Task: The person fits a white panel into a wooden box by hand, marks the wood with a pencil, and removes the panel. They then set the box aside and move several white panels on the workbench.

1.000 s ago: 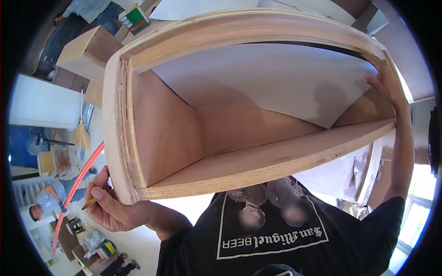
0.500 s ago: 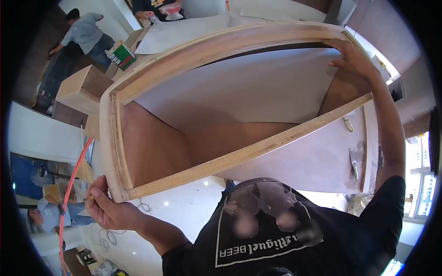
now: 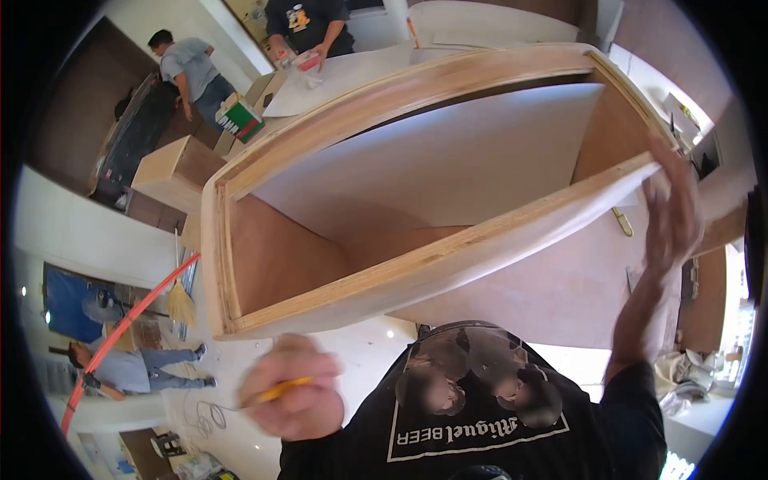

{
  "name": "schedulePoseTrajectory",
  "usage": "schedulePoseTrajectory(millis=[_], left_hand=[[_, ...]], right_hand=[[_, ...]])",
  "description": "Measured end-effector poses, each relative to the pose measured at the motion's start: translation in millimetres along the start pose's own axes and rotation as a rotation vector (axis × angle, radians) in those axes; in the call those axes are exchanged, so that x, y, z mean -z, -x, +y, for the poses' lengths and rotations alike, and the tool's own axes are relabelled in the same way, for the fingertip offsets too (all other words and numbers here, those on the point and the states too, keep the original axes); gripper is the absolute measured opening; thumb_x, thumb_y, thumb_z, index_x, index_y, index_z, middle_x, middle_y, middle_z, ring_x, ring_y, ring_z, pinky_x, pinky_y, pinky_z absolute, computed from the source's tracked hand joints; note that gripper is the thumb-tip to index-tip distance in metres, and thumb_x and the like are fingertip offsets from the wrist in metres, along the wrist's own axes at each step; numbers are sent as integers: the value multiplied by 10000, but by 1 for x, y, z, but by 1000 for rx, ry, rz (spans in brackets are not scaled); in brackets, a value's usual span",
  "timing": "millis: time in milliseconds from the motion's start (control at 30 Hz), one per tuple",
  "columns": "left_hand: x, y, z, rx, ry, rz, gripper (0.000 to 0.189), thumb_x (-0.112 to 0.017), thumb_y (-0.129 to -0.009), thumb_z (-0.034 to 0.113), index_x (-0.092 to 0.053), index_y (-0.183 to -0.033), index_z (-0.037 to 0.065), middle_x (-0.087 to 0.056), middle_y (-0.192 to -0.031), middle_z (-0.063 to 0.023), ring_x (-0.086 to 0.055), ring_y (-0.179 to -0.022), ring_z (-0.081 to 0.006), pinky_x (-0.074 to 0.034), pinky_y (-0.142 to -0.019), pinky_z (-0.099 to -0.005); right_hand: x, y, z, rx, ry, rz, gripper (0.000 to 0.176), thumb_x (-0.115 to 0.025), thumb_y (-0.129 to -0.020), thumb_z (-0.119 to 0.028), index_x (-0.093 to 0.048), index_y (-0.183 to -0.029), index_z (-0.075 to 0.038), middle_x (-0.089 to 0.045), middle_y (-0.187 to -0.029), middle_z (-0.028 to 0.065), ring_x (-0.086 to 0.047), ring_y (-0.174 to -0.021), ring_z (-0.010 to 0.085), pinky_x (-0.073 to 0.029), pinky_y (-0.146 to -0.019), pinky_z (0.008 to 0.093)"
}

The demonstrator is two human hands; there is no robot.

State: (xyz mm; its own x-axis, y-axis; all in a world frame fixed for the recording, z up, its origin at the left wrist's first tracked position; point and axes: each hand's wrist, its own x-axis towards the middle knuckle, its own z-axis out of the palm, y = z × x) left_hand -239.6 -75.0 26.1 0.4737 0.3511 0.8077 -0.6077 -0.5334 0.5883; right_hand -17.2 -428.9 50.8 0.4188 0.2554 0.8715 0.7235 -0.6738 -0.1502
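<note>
An open-topped wooden cabinet box [image 3: 416,260], with a pale sheet [image 3: 432,160] along its inside wall, lies before me and fills the middle of the view. My right hand [image 3: 674,212] is at its near right corner, fingers bent round the edge. Blurred by motion, my left hand [image 3: 292,388] is closed on a thin yellow pencil [image 3: 284,389], below the near left corner and apart from the box. Under the box is a flat work surface [image 3: 536,288]; a brush with a yellowish handle [image 3: 622,222] lies on it.
A red hose [image 3: 132,316] runs along the left, beside a broom [image 3: 181,302]. Behind stand a smaller wooden box [image 3: 172,172] and a green-and-white carton [image 3: 238,118]. One person [image 3: 308,32] handles something at the far table; two others [image 3: 192,72] [image 3: 132,368] are on the left.
My left hand has left the near left corner and moved toward my body. My right hand has come from the far right corner to the near right one. The box's near outer face now shows.
</note>
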Motion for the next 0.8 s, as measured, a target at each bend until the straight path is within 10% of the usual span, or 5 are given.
schedulePoseTrajectory(millis=[133, 233, 433, 533, 800], left_hand=[[-62, 24, 4, 200, 237, -212, 649, -496, -971, 86, -158, -1525, 80, -673, -867, -208, -528, -489, -172, -503, -558, -312], [-88, 31, 4, 154, 198, -247, 747, -471, -991, 80, 25, -1548, 119, -675, -909, -206, -546, -514, -149, -518, -560, -304], [-135, 48, 2, 142, 223, -519, 536, -537, -947, -46, -374, -1456, 0, -679, -912, -156, -620, -663, -107, -531, -533, -219], [-153, 57, 8, 190, 282, -542, 450, -572, -940, -29, -488, -1382, -9, -675, -888, -130, -617, -646, -101, -519, -528, -215], [-147, 75, 2, 493, 409, -776, 414, -548, -972, 27, -475, -1376, -29, -686, -923, -132, -614, -725, -89, -535, -585, -220]], right_hand=[[36, 52, -53, -28, -348, -71, 411, -643, -918, -341, -668, -1109, 22, -712, -995, 199, -688, -950, 339, -541, -843, 414], [74, 57, -72, 108, -504, 22, 346, -640, -908, -308, -663, -1033, 13, -692, -962, 157, -668, -890, 310, -534, -790, 392], [148, 77, -116, 378, -756, 352, 420, -720, -826, -328, -595, -1107, -41, -612, -1221, 69, -559, -1084, 136, -447, -859, 212], [173, 91, -137, 108, -714, 218, 324, -614, -903, -302, -599, -1084, -32, -609, -1229, 79, -553, -1101, 110, -460, -840, 217], [221, 141, -173, 169, -577, 404, 222, -589, -898, -324, -622, -940, -109, -601, -859, 2, -570, -779, 132, -444, -713, 276]])
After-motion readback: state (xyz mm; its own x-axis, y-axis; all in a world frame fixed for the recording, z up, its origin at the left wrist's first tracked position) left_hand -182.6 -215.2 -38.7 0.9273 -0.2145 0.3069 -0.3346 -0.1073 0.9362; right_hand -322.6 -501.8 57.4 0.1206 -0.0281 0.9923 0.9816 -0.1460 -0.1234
